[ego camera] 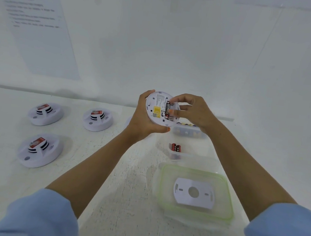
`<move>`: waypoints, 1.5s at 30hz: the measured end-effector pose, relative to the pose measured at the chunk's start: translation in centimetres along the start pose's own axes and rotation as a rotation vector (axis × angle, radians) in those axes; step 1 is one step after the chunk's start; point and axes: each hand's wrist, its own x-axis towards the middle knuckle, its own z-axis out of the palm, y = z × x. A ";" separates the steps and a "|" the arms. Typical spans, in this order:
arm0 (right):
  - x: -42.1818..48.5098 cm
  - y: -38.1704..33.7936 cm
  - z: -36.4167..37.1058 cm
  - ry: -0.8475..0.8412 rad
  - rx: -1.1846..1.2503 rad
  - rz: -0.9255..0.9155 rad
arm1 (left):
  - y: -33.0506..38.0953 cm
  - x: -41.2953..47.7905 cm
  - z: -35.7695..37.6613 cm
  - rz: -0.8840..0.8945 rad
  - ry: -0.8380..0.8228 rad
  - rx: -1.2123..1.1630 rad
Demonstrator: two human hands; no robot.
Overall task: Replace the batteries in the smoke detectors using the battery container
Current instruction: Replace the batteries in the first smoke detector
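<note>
While your left hand (146,117) curls its fingers round the rim of the smoke detector (157,102) and holds it up off the table (121,192), back side toward you, your right hand (191,110) meets it from three o'clock and pinches a black battery (167,108) between thumb and forefinger. That battery lies lengthwise in the open bay on the detector's back, just right of a yellow label (156,111). Whether it is fully seated I cannot tell, since your fingertips cover its lower end. Your hands are close together, both on the one unit, above the far middle of the table.

Behind your right wrist, at about four o'clock from the held detector, stands the battery container (190,132) — a clear box with a row of round battery ends showing along its top. At six o'clock from it, a small clear tub (175,156) holds two red batteries (176,148). Closer to you lies a green-rimmed clear tray (193,170) with a white mounting plate (193,192) flat in it.

Off at nine o'clock three other units rest face up on the table, each with a red sticker on top: the far-left detector (45,114), the middle detector (97,120) beside it, and the near-left detector (39,151) at seven o'clock. A printed sheet (37,29) hangs on the wall at ten o'clock, its text too blurred to read.
</note>
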 end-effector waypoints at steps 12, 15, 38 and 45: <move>7.1 5.2 0.9 -0.170 -0.712 0.297 | -2.4 1.8 -1.7 -0.030 0.057 0.079; 8.1 5.4 1.5 -0.280 -0.829 0.351 | -3.0 2.1 -1.7 -0.033 0.049 0.102; 3.8 -0.2 -2.0 0.254 -0.085 -0.086 | -2.1 0.8 -0.8 -0.013 0.027 0.042; 1.1 -1.1 -0.2 0.186 -0.352 -0.137 | -0.7 -0.1 -0.2 0.011 0.016 -0.003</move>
